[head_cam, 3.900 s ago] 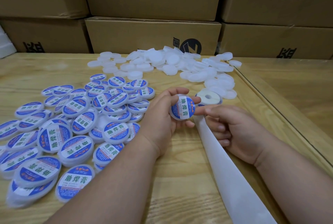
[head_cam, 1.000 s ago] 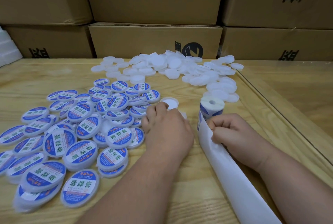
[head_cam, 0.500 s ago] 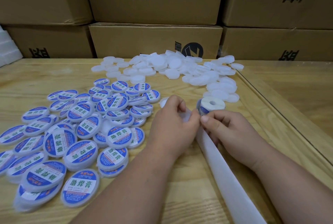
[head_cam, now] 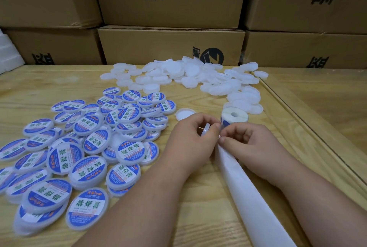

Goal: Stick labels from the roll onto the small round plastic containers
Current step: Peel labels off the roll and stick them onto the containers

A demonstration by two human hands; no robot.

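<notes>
The left hand (head_cam: 190, 139) grips a blank container (head_cam: 206, 128) edge-up beside the label roll (head_cam: 234, 118), presumably ready for a label; the right hand (head_cam: 248, 143) pinches the backing strip (head_cam: 248, 191); finished ones (head_cam: 79, 147) sit aside.

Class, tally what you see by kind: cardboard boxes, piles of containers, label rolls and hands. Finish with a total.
Cardboard boxes: 6
Container piles: 2
Label roll: 1
Hands: 2
Total: 11
</notes>
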